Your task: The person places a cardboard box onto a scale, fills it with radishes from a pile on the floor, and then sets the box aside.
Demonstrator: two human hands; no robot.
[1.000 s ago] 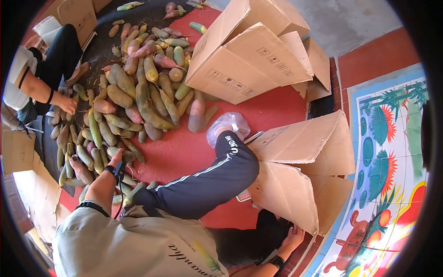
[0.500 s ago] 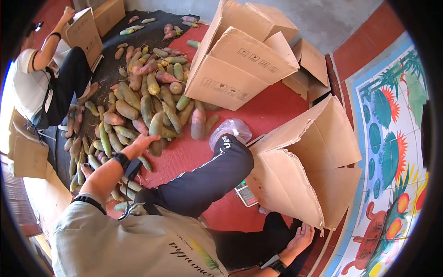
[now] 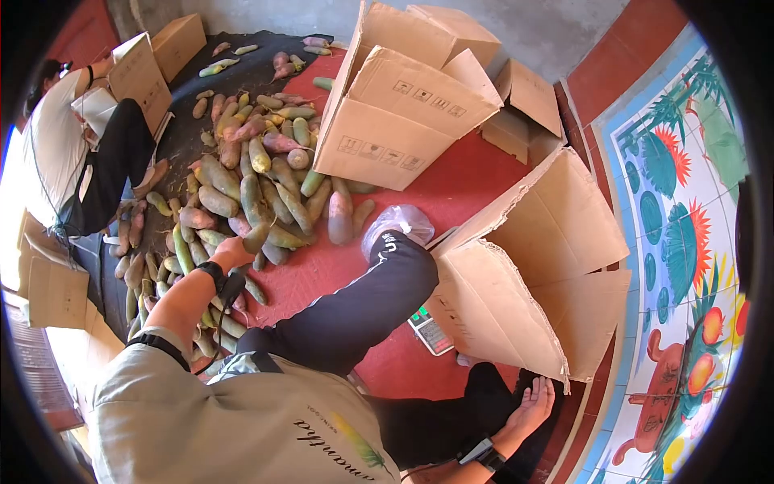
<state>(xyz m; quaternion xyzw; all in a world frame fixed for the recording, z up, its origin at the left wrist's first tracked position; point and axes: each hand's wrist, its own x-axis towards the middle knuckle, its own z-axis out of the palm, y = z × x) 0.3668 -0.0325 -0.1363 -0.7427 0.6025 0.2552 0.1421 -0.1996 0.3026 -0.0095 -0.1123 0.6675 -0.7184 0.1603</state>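
A red floor (image 3: 476, 181) carried a dark mat (image 3: 179, 121) and a heap of root vegetables (image 3: 258, 173) far left, cardboard boxes (image 3: 403, 113) far and right, and a small scale (image 3: 430, 331) nearer.

box (image 3: 516, 266): matt cardboard, rough torn edge. bag (image 3: 399, 219): thin glossy plastic, crinkled. root vegetables (image 3: 242, 185): dull, dusty skins. tiles (image 3: 685, 242): glazed, smooth.
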